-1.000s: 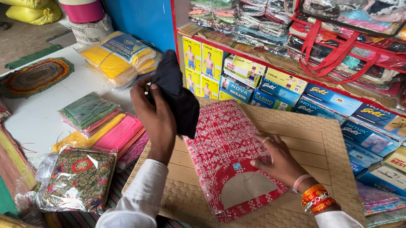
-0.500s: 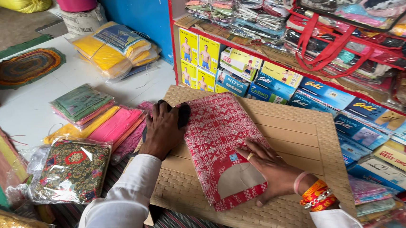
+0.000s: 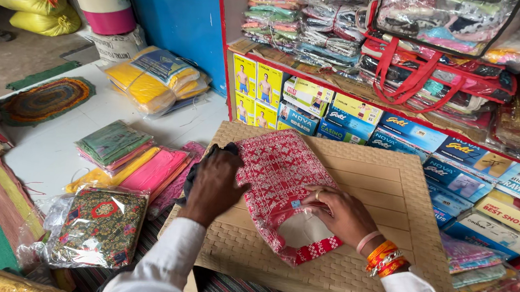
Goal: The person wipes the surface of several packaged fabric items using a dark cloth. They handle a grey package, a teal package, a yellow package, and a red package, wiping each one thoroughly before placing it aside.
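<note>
**Inspector:** Now, from the near edge outward. Where are the hands?

**Assistant:** Both work over the woven mat [image 3: 385,191]. The right hand [image 3: 343,214] lies on the near end of the red patterned garment packet [image 3: 278,184], fingers curled around the top of its clear window, so it is pressing and lightly gripping the plastic wrap there. The left hand [image 3: 214,184] rests palm down, fingers spread, at the packet's left edge, over a dark cloth [image 3: 192,175] that shows beneath it.

**Inspector:** And the packet itself?

**Assistant:** Flat on the mat, lying slantwise, window end near, the other end towards the shelf.

**Inspector:** Your judgement on handling?

**Assistant:** The wrap looks slippery. I judge that the right hand should keep its hold firm while the left works, so the packet does not skate across the weave. The dark cloth is best kept flat and square to the packet edge, not bunched under the palm.

**Inspector:** Surroundings?

**Assistant:** Near left, a wrapped floral packet [image 3: 99,226]. Beyond it, pink and green folded stacks [image 3: 134,161] on the white floor. Farther, a yellow bundle [image 3: 155,81]. Farthest, a row of boxed goods [image 3: 359,119] on the red shelf.
</note>
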